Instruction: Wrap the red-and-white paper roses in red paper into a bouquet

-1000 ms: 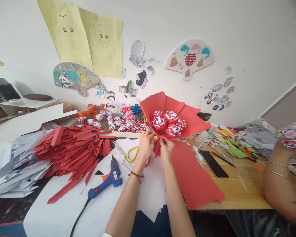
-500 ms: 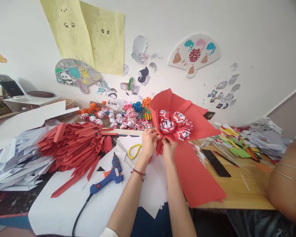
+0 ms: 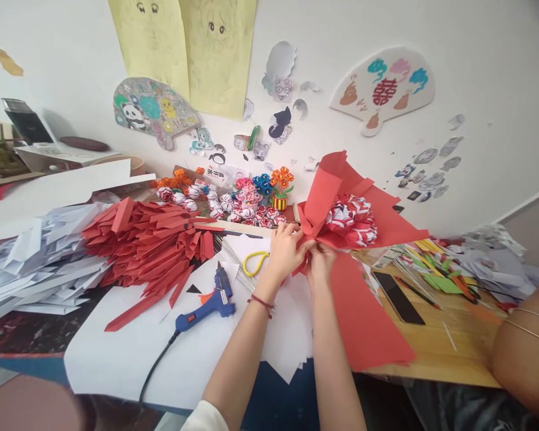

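Note:
A bouquet of red-and-white paper flowers (image 3: pixel 351 219) stands tilted to the right inside red wrapping paper (image 3: pixel 326 191). My left hand (image 3: pixel 287 248) is closed on the gathered base of the wrap from the left. From the right, my right hand (image 3: pixel 320 262) pinches the same gathered paper, its fingertips close to the left ones. More red paper sheets (image 3: pixel 368 317) lie flat below the bouquet. Yellow-handled scissors (image 3: pixel 255 263) lie just left of my left hand. A blue glue gun (image 3: pixel 209 305) rests on white paper further left.
Folded red paper strips (image 3: pixel 148 245) and white strips (image 3: pixel 40 263) are heaped at left. Finished paper flowers (image 3: pixel 224 203) and a small striped pot (image 3: pixel 279 202) line the wall. A black phone (image 3: pixel 399 298) lies at right, near another person's arm (image 3: pixel 527 353).
The camera view has shifted, so the scene sits further right. The bouquet has turned slightly away, and its left paper flap now folds in more over the flowers.

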Available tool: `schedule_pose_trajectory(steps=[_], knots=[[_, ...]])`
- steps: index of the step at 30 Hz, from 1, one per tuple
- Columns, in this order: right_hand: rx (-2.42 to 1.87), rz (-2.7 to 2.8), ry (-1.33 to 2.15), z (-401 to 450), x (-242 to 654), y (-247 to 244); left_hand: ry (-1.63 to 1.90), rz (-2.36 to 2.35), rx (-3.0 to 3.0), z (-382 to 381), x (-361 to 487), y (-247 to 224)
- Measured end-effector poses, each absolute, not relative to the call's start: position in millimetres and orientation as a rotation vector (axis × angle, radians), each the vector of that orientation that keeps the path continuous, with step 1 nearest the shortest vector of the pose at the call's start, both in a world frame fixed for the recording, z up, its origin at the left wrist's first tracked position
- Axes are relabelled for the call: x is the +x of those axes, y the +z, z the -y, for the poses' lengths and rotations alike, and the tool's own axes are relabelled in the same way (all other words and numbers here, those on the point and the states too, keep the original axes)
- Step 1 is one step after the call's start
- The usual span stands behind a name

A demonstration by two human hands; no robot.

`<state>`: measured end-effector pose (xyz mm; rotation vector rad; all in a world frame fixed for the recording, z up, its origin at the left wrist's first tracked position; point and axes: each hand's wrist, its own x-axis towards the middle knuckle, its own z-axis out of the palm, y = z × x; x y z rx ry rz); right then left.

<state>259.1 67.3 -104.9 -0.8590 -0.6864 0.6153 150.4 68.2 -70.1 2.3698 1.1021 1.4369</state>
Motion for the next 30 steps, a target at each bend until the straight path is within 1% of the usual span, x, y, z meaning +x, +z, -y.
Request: schedule_pose_trajectory(steps=[20,30], knots=[[-0.902,0.682,0.569,-64.0,257.2,-109.1,1.433,-1.071,2.345,-73.7,157.4,-73.9],[-0.924,0.738,0.543,-71.3,264.1,-109.3,1.361,-1.115,2.337,-78.4,154.5,-72.9]])
